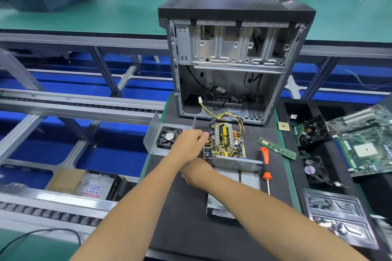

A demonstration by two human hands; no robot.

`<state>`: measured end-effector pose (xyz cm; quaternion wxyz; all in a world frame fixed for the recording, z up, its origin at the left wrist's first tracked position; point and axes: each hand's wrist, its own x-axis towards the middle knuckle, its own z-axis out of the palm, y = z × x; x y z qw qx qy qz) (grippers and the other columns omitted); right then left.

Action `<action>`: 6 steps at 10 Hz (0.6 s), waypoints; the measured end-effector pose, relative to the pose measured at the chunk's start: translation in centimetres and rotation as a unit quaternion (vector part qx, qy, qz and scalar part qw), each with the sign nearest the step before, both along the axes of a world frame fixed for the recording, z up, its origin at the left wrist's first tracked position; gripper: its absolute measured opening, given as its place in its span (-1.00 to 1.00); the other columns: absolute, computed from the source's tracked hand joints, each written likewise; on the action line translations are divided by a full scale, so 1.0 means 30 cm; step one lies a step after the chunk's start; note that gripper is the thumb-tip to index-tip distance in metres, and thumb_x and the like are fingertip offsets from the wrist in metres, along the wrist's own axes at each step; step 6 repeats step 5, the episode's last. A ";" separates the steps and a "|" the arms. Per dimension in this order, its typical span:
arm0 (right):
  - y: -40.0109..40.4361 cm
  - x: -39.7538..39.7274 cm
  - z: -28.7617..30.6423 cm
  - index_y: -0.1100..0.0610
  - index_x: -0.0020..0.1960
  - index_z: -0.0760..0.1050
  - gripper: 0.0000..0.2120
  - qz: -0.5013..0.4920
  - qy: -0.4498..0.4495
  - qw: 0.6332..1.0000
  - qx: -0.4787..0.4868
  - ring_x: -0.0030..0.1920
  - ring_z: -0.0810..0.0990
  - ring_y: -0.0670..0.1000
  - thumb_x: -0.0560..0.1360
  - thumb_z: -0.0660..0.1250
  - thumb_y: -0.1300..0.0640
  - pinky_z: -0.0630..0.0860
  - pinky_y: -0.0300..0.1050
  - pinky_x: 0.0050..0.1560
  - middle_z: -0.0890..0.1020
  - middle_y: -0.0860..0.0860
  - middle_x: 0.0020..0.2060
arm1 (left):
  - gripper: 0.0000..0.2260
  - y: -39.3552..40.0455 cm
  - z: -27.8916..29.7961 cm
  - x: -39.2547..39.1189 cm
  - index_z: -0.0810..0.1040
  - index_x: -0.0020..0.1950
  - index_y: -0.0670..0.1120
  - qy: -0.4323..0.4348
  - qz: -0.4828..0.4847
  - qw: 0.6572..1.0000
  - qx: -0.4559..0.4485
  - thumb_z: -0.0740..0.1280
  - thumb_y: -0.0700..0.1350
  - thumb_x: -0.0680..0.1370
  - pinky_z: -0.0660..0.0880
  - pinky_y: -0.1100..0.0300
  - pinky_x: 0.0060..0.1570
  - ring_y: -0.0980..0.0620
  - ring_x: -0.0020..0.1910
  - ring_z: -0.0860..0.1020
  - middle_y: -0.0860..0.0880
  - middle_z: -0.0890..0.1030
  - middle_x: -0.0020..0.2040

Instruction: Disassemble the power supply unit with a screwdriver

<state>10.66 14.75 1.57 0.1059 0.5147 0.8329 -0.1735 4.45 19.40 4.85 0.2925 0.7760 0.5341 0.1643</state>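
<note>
While the circuit board (224, 142) sits bared mid-bench on the black mat (182, 218), between the fan housing (163, 133) and the screwdriver (265, 163), the left hand (191, 144) pinches something small at its edge; what, I cannot tell. The right hand (186, 177) is hidden under the crossed left forearm, state unclear. Risks: snagged wires (220, 115) tugging the board, and the screwdriver rolling.

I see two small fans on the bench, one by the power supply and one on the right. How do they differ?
The left fan sits upright, mounted in a bent grey metal panel, just beyond the left hand. The right fan lies loose and flat on the black mat below the motherboard, in no housing. The left fan's hub sticker looks mostly white; the right one's shows red and blue. Both are black and square-framed.
</note>
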 end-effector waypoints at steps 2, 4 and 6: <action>-0.004 0.003 -0.004 0.23 0.14 0.49 -0.80 0.003 -0.008 1.000 -0.005 -0.05 0.60 0.18 0.57 0.16 0.31 0.57 0.05 -0.03 0.61 0.17 0.03 | -0.58 -0.004 0.004 0.019 0.33 -0.33 -0.21 0.001 -0.008 1.000 -0.006 0.13 0.04 0.62 0.23 0.11 -0.39 0.00 -0.43 0.29 -0.18 0.40 -0.39; -0.007 0.001 0.009 0.15 0.26 0.45 -0.73 -0.010 -0.018 1.000 0.007 0.18 0.51 0.18 0.60 0.13 0.19 0.46 0.02 0.21 0.55 0.13 0.21 | -0.87 -0.014 -0.004 0.035 0.42 -0.17 -0.09 -0.004 -0.019 1.000 -0.022 0.21 -0.12 0.57 0.39 0.08 -0.33 0.01 -0.37 0.39 -0.03 0.48 -0.36; -0.056 0.034 0.057 0.20 0.17 0.50 -0.76 -0.037 0.033 0.998 0.040 0.12 0.53 0.19 0.56 0.18 0.18 0.48 -0.02 0.01 0.59 0.16 0.10 | -0.92 -0.023 0.014 0.053 0.45 -0.08 -0.03 -0.071 -0.002 0.997 -0.027 0.23 -0.20 0.52 0.44 0.10 -0.23 0.07 -0.30 0.43 -0.01 0.53 -0.28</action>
